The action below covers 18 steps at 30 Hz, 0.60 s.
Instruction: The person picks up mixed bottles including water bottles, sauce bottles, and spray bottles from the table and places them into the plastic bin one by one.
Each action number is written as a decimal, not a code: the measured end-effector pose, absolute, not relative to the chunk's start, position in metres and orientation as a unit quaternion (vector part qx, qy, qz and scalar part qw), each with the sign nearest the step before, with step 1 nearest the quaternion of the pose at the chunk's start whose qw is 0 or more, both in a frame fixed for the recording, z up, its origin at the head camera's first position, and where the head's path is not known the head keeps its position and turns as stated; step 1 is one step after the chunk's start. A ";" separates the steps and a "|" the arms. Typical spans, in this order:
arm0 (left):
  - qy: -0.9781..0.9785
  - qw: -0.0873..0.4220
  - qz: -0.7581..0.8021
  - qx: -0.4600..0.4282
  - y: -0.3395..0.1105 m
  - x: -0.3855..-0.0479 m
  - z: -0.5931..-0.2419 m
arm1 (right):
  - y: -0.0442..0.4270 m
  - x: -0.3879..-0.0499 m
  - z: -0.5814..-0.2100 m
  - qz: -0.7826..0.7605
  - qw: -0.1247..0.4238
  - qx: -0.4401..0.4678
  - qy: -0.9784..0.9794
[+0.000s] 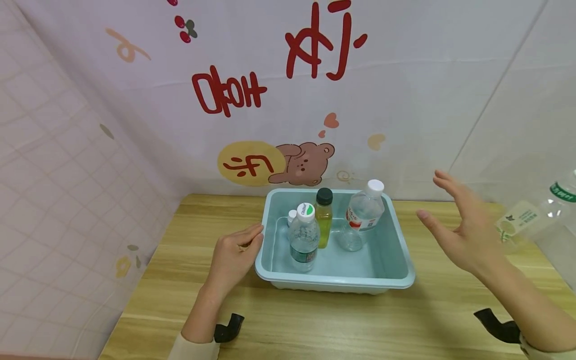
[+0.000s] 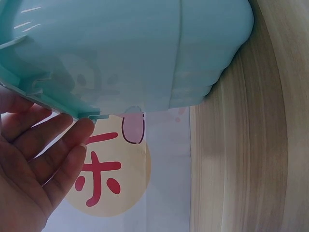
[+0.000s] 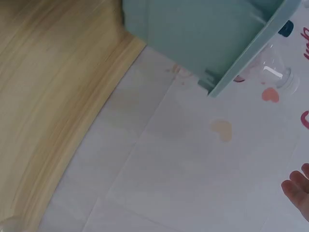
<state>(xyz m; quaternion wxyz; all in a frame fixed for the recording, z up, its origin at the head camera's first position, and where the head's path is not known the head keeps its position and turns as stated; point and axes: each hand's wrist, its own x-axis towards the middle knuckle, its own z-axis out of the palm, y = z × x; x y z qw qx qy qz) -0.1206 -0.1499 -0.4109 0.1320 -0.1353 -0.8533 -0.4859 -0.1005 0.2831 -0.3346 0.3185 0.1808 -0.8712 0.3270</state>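
Note:
A light blue plastic bin [image 1: 335,285] stands on the wooden table. My left hand [image 1: 236,257] is at its left rim; in the left wrist view the slightly bent fingers [image 2: 72,140] touch the rim from below. Inside stand a clear bottle with a white-and-green cap [image 1: 305,240], a dark-capped bottle of yellow-green liquid [image 1: 323,220] and a clear bottle with a red-and-white label [image 1: 363,215]. My right hand [image 1: 470,230], fingers spread, hovers right of the bin with nothing in its grasp. Beyond it a tilted, blurred clear bottle with a green-and-white label [image 1: 542,215] appears at the right edge.
Another white cap [image 1: 292,215] shows behind the front bottle in the bin. A printed white cloth wall [image 1: 405,100] rises behind the table [image 1: 198,220], and another [image 1: 54,200] on the left. Black straps [image 1: 495,326] stick out at both wrists.

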 end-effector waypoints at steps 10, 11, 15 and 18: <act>-0.854 0.125 -0.487 -0.133 -0.149 -0.121 -0.411 | 0.326 -0.102 -0.338 0.280 0.334 0.151 -0.887; -0.855 0.123 -0.487 -0.132 -0.149 -0.121 -0.411 | 0.331 -0.102 -0.338 0.277 0.334 0.150 -0.888; -0.856 0.121 -0.486 -0.129 -0.149 -0.120 -0.410 | 0.348 -0.105 -0.338 0.239 0.352 0.152 -0.892; -0.856 0.122 -0.486 -0.131 -0.149 -0.119 -0.410 | 0.361 -0.107 -0.337 0.197 0.365 0.148 -0.898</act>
